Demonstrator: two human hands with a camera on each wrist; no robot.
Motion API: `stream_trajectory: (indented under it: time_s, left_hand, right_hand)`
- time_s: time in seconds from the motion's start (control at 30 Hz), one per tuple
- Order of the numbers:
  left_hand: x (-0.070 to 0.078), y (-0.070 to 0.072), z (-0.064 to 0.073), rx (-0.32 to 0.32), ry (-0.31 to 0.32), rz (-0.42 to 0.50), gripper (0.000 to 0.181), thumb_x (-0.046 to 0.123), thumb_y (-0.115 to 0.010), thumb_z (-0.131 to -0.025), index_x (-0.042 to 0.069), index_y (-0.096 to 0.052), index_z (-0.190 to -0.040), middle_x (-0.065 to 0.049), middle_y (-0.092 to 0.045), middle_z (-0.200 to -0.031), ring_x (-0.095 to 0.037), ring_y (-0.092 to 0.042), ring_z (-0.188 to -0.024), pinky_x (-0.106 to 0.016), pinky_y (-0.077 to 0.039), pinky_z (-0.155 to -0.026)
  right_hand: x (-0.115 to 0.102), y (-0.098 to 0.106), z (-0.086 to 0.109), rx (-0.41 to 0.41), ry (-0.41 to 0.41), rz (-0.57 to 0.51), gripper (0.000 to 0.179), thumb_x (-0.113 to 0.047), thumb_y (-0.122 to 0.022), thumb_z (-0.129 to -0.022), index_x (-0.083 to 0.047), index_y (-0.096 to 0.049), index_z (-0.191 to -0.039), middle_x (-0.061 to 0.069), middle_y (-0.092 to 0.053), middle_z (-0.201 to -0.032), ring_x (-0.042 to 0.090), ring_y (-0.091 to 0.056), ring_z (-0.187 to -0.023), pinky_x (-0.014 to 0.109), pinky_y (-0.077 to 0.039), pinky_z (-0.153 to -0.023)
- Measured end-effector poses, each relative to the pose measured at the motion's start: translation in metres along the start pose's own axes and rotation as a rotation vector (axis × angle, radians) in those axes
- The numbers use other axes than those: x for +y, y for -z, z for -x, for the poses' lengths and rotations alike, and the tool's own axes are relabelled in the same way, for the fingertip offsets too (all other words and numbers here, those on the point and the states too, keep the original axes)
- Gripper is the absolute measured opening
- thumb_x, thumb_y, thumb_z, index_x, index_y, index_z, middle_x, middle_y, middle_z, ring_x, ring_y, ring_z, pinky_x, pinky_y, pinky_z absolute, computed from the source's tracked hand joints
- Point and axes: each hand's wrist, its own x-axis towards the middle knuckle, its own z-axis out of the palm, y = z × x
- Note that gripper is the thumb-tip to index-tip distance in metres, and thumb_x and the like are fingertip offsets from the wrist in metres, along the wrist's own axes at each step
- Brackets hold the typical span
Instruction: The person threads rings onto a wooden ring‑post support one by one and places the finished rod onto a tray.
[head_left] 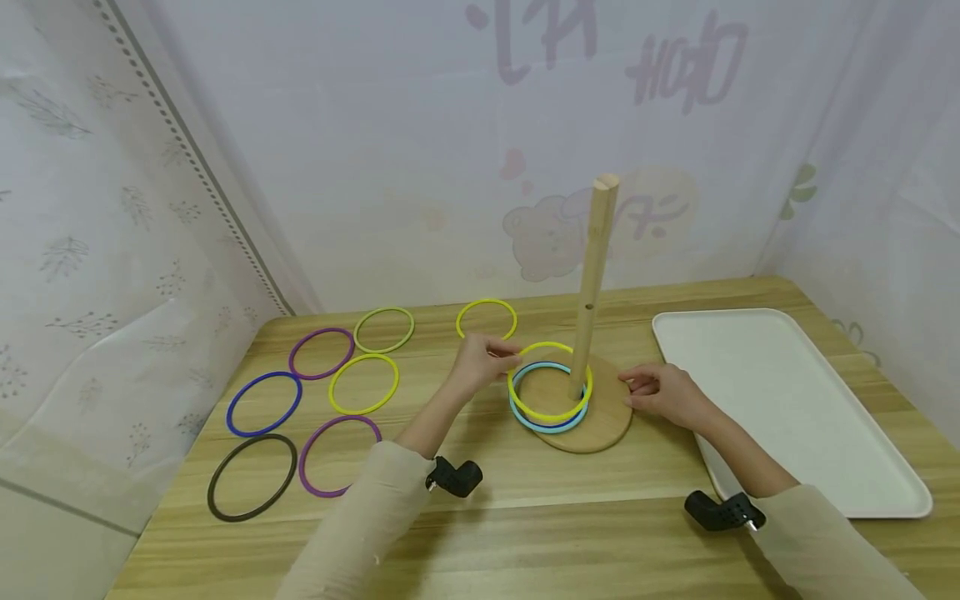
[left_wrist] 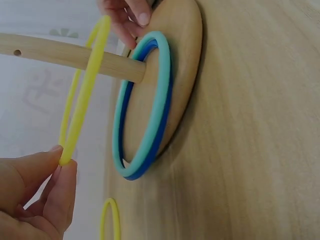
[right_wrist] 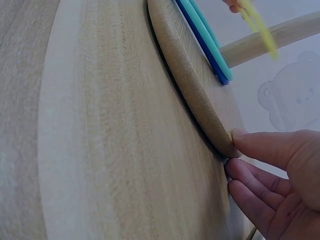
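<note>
My left hand [head_left: 480, 364] pinches a yellow ring [left_wrist: 93, 65] between thumb and fingers. The wooden post [head_left: 595, 250] passes through this ring, which is held above the base. Lower down, a light blue ring [left_wrist: 162, 85] lies on top of a dark blue ring [left_wrist: 137, 175], both around the foot of the post. The round wooden base [head_left: 607, 421] rests on the table. At its right edge, my right hand [head_left: 667, 396] grips the rim, thumb on top and fingertips at the underside in the right wrist view.
Several loose rings lie to the left, among them a black ring [head_left: 242, 518], a blue ring [head_left: 251, 434] and a purple ring [head_left: 302, 458]. Another yellow ring [head_left: 487, 301] lies behind my left hand. A white tray [head_left: 787, 400] sits at the right.
</note>
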Motion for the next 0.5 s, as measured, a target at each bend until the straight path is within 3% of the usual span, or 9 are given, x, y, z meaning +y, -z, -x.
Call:
stream_trajectory:
  time_s: [0.13,0.23,0.37,0.5]
  left_hand:
    - [-0.007,-0.002,-0.001,0.005,0.010,-0.012,0.018,-0.001,-0.068,-0.081,-0.004,-0.069,-0.098,-0.014,-0.067,-0.091,-0.026,-0.063,-0.077,-0.035,-0.056,-0.065]
    - [-0.013,-0.004,-0.001,0.006,0.022,-0.018,0.018,-0.001,-0.068,-0.081,-0.005,-0.069,-0.098,-0.016,-0.068,-0.090,-0.023,-0.064,-0.072,-0.039,-0.056,-0.065]
    - [-0.021,-0.008,-0.004,0.025,0.041,-0.035,0.016,-0.001,-0.068,-0.080,-0.003,-0.070,-0.096,-0.015,-0.068,-0.087,-0.014,-0.063,-0.064,-0.034,-0.056,-0.059]
    - [-0.028,-0.011,-0.004,0.043,0.005,-0.096,0.014,-0.001,-0.070,-0.078,-0.002,-0.071,-0.092,-0.012,-0.068,-0.084,-0.012,-0.062,-0.067,-0.028,-0.055,-0.055]
  right_hand:
    - [0.000,0.000,0.000,0.001,0.002,-0.001,0.036,-0.005,-0.071,-0.079,0.008,-0.061,-0.110,0.014,-0.064,-0.091,0.025,-0.062,-0.081,0.025,-0.052,-0.066]
    - [0.000,0.000,0.000,0.000,0.006,-0.006,0.035,-0.005,-0.071,-0.079,0.009,-0.061,-0.110,0.014,-0.064,-0.091,0.025,-0.062,-0.081,0.025,-0.051,-0.066]
    - [-0.001,0.000,0.000,0.001,0.008,-0.011,0.035,-0.004,-0.070,-0.078,0.009,-0.061,-0.110,0.014,-0.064,-0.091,0.025,-0.062,-0.081,0.024,-0.051,-0.066]
    - [0.000,0.000,0.000,0.002,0.003,-0.010,0.035,-0.004,-0.071,-0.079,0.009,-0.061,-0.110,0.014,-0.064,-0.091,0.025,-0.062,-0.081,0.025,-0.051,-0.066]
